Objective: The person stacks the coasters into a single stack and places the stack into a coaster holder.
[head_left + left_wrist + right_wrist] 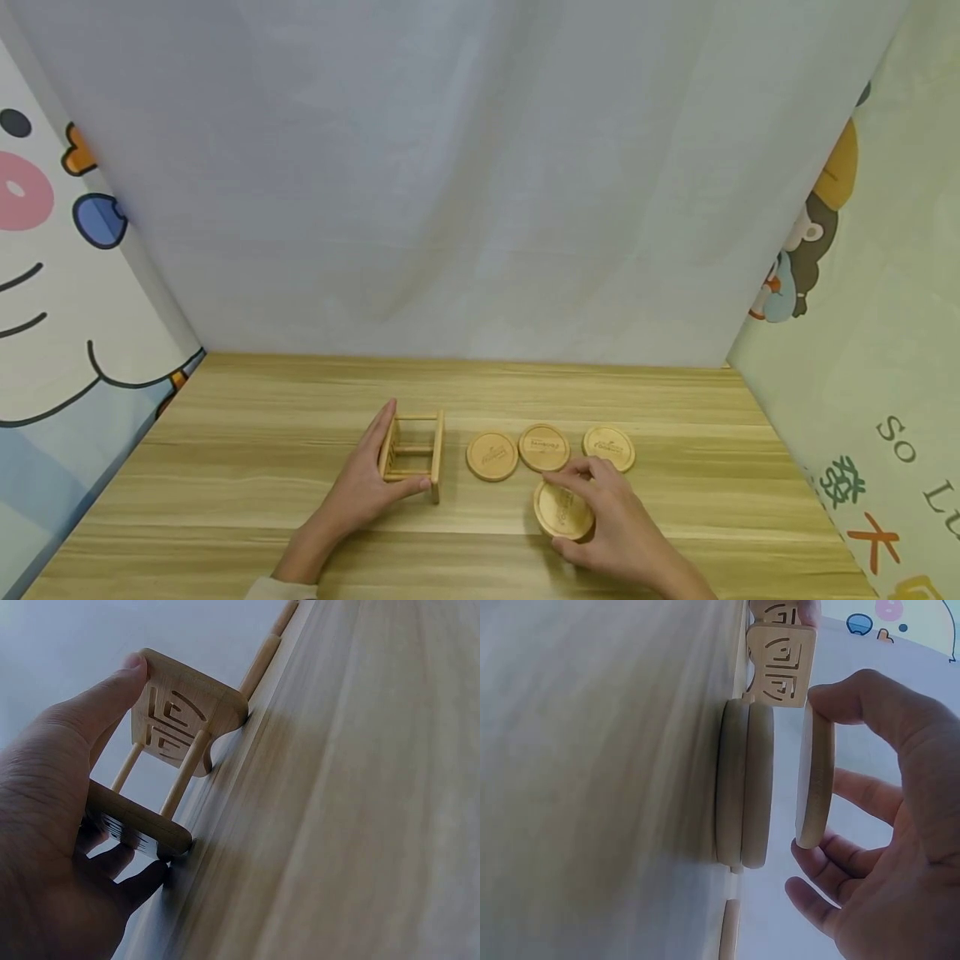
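My left hand [367, 479] grips a small wooden coaster holder [438, 457], its two end panels joined by thin rods. The thumb and fingers lie on opposite panels, and cut-out patterns show on the holder [180, 712] in the left wrist view. With thumb and fingers my right hand [611, 521] pinches a round wooden coaster [561, 510] by its edge. In the right wrist view that coaster [817, 776] is held apart from two stacked coasters [759, 787] on the tabletop.
Between the holder and the right hand lie a left coaster [492, 456] and a middle coaster [543, 447]; a third coaster [609, 447] lies behind the right hand. They rest on a wood-grain table [300, 383]. A pale curtain [465, 208] closes off the back, with printed cloths at both sides.
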The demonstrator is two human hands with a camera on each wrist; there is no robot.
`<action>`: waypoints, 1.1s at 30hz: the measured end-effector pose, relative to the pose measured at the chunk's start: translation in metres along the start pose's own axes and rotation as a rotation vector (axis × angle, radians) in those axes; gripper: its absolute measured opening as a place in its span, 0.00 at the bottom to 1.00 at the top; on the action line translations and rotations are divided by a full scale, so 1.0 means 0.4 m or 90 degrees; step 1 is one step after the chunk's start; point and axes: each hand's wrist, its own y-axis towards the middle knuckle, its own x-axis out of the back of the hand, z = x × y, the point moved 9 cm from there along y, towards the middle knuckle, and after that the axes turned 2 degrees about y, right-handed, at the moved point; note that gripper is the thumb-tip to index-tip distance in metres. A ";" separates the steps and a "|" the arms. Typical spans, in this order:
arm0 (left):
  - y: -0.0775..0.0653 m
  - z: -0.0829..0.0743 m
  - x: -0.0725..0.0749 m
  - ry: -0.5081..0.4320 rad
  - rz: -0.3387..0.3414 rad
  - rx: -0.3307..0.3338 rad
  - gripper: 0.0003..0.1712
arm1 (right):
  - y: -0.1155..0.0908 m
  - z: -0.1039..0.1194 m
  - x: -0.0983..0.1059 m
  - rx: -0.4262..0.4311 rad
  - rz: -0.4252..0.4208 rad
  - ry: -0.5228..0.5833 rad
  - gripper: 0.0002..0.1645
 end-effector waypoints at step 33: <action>0.003 0.009 -0.002 0.020 0.001 0.008 0.76 | -0.019 -0.025 -0.003 -0.019 0.025 -0.020 0.43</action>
